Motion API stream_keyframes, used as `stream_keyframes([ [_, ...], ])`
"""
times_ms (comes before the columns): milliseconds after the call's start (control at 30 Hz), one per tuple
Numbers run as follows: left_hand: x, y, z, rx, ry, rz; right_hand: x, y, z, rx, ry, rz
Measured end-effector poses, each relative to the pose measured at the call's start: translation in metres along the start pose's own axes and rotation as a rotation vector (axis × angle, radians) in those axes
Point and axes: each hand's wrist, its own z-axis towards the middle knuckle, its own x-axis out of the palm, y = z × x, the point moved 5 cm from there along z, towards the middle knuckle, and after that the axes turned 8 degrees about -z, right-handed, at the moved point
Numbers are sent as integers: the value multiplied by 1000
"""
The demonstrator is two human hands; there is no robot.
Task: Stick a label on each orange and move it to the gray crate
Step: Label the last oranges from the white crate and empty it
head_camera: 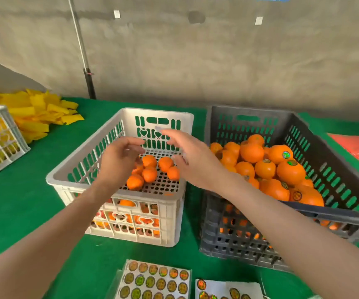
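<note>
Head cam: left hand (120,156) is curled loosely and empty over the slotted white crate (118,190), where a few smooth unlabeled oranges (150,169) sit and could roll off if grabbed sloppily. Right hand (187,156) is spread, holding nothing. The gray crate (346,169) is piled high, so a dropped one might tumble out. Shiny round labels (154,281) sit up front.
</note>
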Motion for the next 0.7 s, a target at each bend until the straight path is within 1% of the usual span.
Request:
stream_keyframes([
  [67,-20,23,26,-92,-43,12,30,-7,34,41,182,-76],
  [133,-31,47,49,-169,-43,120,55,-11,60,55,277,-136],
  [167,-32,58,60,-195,-7,217,65,-13,69,67,303,-152],
  [233,-23,79,80,-234,148,467,81,-23,79,116,331,-145],
  [333,5,109,96,-266,462,889,90,-44,79,192,330,-103],
  [467,40,166,103,-423,813,1225,88,-57,78,214,264,-63],
  [500,43,181,105,-452,853,1274,88,-57,79,199,253,-47],
  [600,46,220,105,-530,839,1224,90,-61,79,169,244,-25],
  [700,45,232,103,-559,862,1262,90,-68,80,175,216,-11],
])
